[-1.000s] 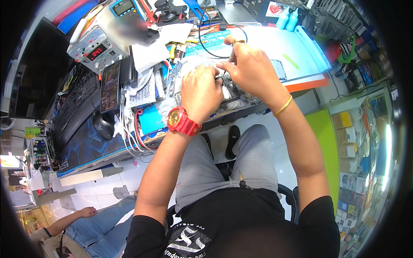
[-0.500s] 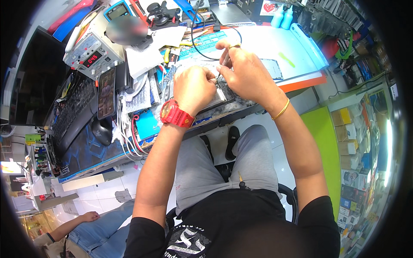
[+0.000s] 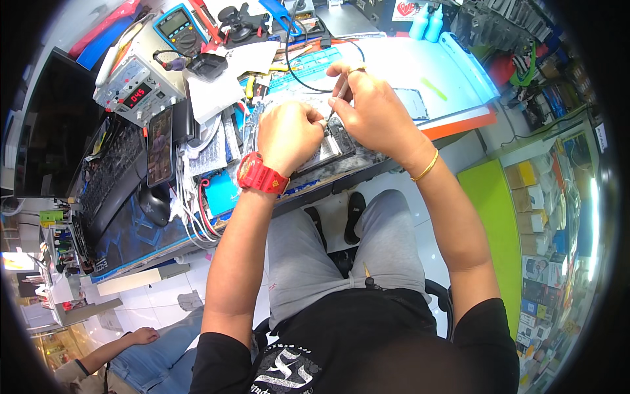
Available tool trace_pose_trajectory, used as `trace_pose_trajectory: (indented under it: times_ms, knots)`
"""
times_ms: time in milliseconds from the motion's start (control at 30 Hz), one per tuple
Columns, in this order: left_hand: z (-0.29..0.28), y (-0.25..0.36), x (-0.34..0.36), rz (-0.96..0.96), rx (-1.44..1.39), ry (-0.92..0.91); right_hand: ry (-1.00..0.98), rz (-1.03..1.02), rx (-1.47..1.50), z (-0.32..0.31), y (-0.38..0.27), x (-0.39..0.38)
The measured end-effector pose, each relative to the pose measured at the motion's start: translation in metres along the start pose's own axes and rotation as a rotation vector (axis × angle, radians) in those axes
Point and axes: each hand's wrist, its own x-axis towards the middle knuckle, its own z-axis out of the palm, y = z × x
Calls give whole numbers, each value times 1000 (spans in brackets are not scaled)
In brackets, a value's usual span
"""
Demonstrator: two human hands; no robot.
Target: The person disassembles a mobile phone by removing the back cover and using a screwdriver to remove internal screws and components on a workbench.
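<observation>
An opened phone (image 3: pixel 339 146) with its inner parts exposed lies at the front edge of the workbench. My right hand (image 3: pixel 375 104) pinches a slim pen-like tool (image 3: pixel 343 90), its thin dark tip pointing down at the far end of the phone. The tool's exact kind is too small to tell. My left hand (image 3: pixel 289 134), with a red wristwatch (image 3: pixel 261 175) below it, is closed over the phone's left side. Its thumb and fingertips meet close to the tool's tip; what they pinch, if anything, is hidden.
Left of my hands stand a power supply (image 3: pixel 136 92) with a red display, an upright phone (image 3: pixel 160 146), a keyboard (image 3: pixel 108 172) and a mouse (image 3: pixel 154 202). A black cable (image 3: pixel 287 56) loops behind. At right lies a pale blue mat (image 3: pixel 400 65); another person's hand (image 3: pixel 144 335) shows lower left.
Both hands stay over the phone. My left hand has shifted slightly left, leaving more of the phone and of the tool's shaft in sight.
</observation>
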Motion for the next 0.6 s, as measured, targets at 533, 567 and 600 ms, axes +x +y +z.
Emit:
trace_pose_trajectory:
  times_ms: [533, 567, 600]
  knots:
    - [-1, 0, 0, 28, 30, 21, 38, -39, -154, 2, -13, -5]
    - [-1, 0, 0, 17, 33, 14, 42, -59, -143, 4, -12, -6]
    - [-2, 2, 0, 8, 34, 8, 20, -74, -89, 4, -8, -6]
